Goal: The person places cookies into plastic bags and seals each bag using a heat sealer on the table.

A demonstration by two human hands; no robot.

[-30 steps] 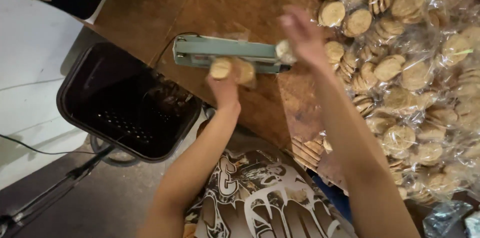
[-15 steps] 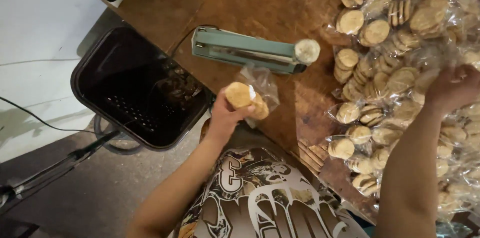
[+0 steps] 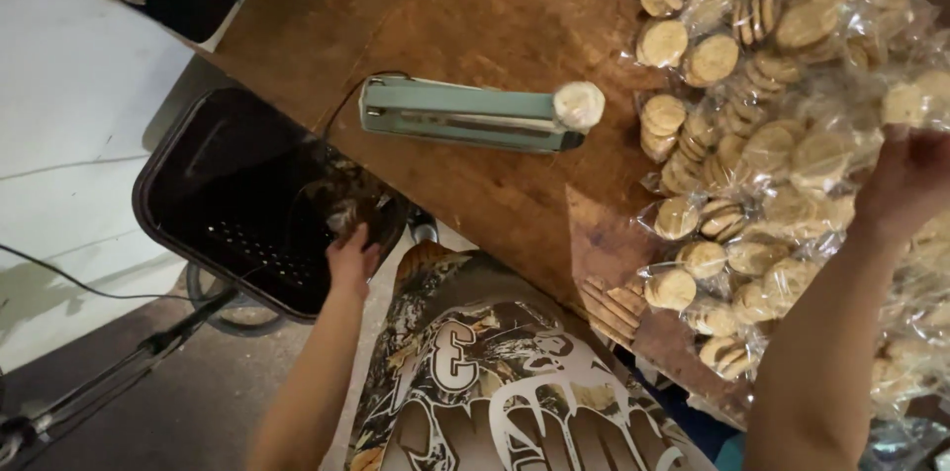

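Reaching over the black bin (image 3: 237, 204), your left hand (image 3: 351, 258) seems to grip a blurred bag; your right hand (image 3: 905, 184) clutches the cookie bags (image 3: 772, 135) beside the sealer (image 3: 465, 115).

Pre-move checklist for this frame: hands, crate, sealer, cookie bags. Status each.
1. Left hand over the black crate: ok, it sits at the crate's near rim.
2. Left hand's grip: cannot tell, the spot by the fingers is dark and blurred.
3. Right hand on the pile of bagged cookies: ok, it rests among the bags at the right edge.
4. Right hand holds a single bag: cannot tell, fingers are buried in the plastic.
5. Green sealer free: ok, arm down, no bag under it, no hand on it.
6. Wooden table in front of the sealer: ok, bare wood.
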